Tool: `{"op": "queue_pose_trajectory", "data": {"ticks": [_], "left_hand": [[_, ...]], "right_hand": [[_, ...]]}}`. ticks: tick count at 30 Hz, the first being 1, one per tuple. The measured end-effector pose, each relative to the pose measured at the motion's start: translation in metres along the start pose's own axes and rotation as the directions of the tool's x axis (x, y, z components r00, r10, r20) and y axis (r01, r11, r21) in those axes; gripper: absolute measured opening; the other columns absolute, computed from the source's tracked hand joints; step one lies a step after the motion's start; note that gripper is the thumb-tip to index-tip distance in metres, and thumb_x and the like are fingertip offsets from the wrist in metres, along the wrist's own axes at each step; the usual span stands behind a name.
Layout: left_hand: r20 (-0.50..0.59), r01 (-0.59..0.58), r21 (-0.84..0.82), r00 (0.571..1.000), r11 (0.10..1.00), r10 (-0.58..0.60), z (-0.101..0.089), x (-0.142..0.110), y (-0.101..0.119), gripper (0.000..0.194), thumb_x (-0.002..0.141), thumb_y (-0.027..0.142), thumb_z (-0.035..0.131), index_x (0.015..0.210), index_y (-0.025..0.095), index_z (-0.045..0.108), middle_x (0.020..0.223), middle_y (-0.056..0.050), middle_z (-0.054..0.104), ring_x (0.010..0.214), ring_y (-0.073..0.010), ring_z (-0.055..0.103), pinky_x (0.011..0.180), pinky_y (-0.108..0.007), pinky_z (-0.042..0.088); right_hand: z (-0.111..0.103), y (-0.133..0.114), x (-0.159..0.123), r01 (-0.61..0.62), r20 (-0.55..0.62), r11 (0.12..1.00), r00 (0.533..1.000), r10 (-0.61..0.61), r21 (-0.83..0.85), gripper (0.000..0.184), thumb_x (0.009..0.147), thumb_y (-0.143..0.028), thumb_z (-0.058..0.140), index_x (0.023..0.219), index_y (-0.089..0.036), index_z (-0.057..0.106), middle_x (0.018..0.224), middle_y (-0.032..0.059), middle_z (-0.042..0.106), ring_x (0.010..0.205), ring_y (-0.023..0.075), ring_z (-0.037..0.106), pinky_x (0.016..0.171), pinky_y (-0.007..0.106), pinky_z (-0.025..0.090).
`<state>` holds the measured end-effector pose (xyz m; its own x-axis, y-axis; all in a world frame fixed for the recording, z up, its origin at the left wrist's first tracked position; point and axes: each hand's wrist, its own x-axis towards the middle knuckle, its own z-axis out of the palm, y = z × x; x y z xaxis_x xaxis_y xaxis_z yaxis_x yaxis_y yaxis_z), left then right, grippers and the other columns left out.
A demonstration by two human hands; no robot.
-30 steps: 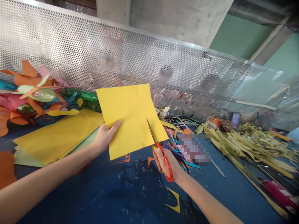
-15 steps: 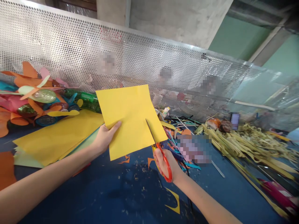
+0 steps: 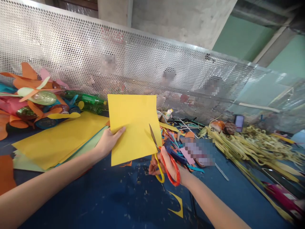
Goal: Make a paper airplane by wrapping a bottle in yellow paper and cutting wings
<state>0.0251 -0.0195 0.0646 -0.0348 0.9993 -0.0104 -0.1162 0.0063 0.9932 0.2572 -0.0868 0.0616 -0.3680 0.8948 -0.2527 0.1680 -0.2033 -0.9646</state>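
Note:
My left hand [image 3: 111,140] grips a sheet of yellow paper [image 3: 133,117] by its left edge, thumb on the near face and fingers behind. The sheet is held up above the blue table. In my right hand [image 3: 168,163] is a pair of scissors [image 3: 156,141] with one red and one yellow handle loop. One blade lies across the face of the paper near its lower right edge, pointing up; the other blade is hidden behind the sheet. The handle loops stand apart. A curved yellow paper scrap [image 3: 177,205] lies on the table below.
More yellow sheets [image 3: 62,136] lie at left, beside bottles with coloured paper blades [image 3: 35,92]. Behind stands a perforated metal screen [image 3: 143,60], with people beyond it. Paper scraps and a blurred-out object lie right of the scissors; pale dried strips [image 3: 238,149] spread farther right.
The yellow sheet has turned more upright, and its right edge has moved left. The scissors' handles have spread farther apart in my right hand. My left hand keeps its grip.

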Motion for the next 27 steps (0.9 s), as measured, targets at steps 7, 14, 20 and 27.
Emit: {"op": "queue_pose_trajectory", "data": {"ticks": [7, 14, 20, 27], "left_hand": [[0.036, -0.032, -0.005, 0.999, 0.999, 0.032, 0.003, -0.004, -0.001, 0.034, 0.07, 0.038, 0.07, 0.097, 0.018, 0.068, 0.103, -0.009, 0.072, 0.082, -0.0264, 0.071, 0.063, -0.031, 0.058], [0.044, -0.05, 0.027, 0.998, 0.998, 0.048, -0.001, -0.001, -0.002, 0.034, 0.071, 0.04, 0.069, 0.097, 0.018, 0.068, 0.102, -0.009, 0.072, 0.082, -0.0262, 0.071, 0.064, -0.031, 0.058], [0.041, -0.104, 0.147, 0.994, 0.984, 0.099, -0.004, 0.001, -0.001, 0.03, 0.071, 0.041, 0.068, 0.093, 0.02, 0.07, 0.099, -0.008, 0.073, 0.078, -0.0239, 0.071, 0.062, -0.029, 0.057], [0.06, -0.036, 0.049, 0.998, 0.998, 0.033, -0.002, 0.0, 0.0, 0.034, 0.072, 0.041, 0.068, 0.097, 0.018, 0.067, 0.096, -0.009, 0.073, 0.075, -0.0237, 0.071, 0.061, -0.03, 0.057]], "right_hand": [[-0.006, 0.01, 0.004, 0.041, -0.028, 0.999, 0.999, -0.04, 0.023, 0.064, 0.078, -0.078, 0.025, 0.068, -0.02, 0.049, 0.075, 0.0072, 0.065, 0.078, 0.0215, 0.067, 0.08, 0.037, 0.054], [-0.009, 0.015, 0.007, 0.072, -0.042, 0.997, 0.997, -0.071, 0.004, 0.057, 0.081, -0.072, 0.034, 0.078, -0.019, 0.056, 0.08, 0.0081, 0.066, 0.083, 0.0233, 0.067, 0.08, 0.038, 0.055], [-0.01, 0.014, 0.007, 0.086, -0.045, 0.996, 0.995, -0.088, -0.035, 0.059, 0.083, -0.07, 0.035, 0.088, -0.018, 0.061, 0.084, 0.0106, 0.067, 0.085, 0.0245, 0.067, 0.081, 0.038, 0.055], [-0.008, 0.016, 0.008, 0.071, -0.036, 0.996, 0.997, -0.07, 0.045, 0.054, 0.082, -0.07, 0.038, 0.076, -0.02, 0.058, 0.082, 0.0092, 0.067, 0.085, 0.0237, 0.067, 0.084, 0.038, 0.053]]}}
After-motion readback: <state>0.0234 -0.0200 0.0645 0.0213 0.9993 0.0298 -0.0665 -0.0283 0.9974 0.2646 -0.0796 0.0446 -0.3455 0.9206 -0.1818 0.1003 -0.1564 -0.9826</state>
